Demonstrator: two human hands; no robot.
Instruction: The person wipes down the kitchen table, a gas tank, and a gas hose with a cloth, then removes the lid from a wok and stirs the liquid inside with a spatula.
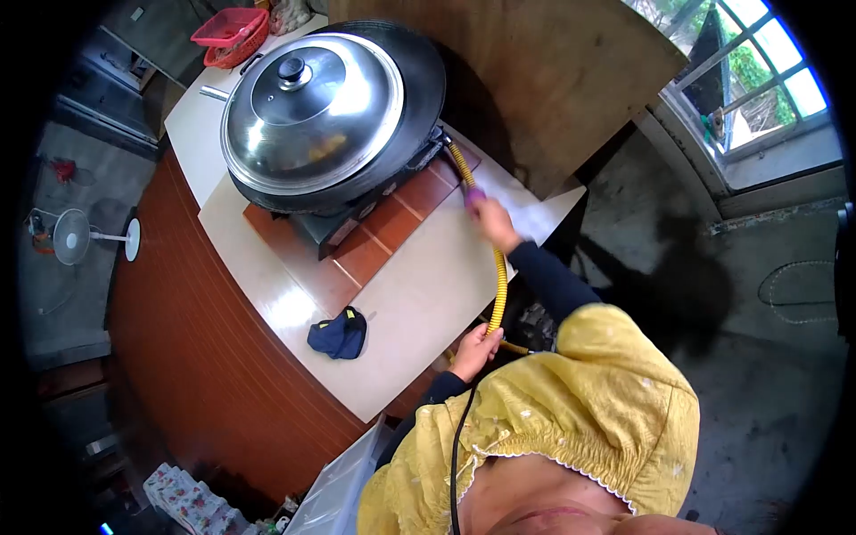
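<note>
A yellow corrugated hose (501, 283) runs from the gas stove (357, 218) down over the counter's edge toward my body. My left hand (475, 350) grips the hose at its lower part, fingers closed around it. Higher up, near the stove, my right hand (493, 223) is closed on a purple cloth or sponge (474, 198), pressed against the hose; its exact kind is blurred. On the stove sits a large dark wok (426, 71) under a domed metal lid (308, 111) with a black knob.
A dark blue cap-like cloth item (339, 335) lies on the white countertop (406, 312). Reddish tiles (361, 254) lie beneath the stove. Red plastic baskets (234, 36) stand at the far end, and a wooden board (553, 80) rises behind. A white fan (73, 236) is at left.
</note>
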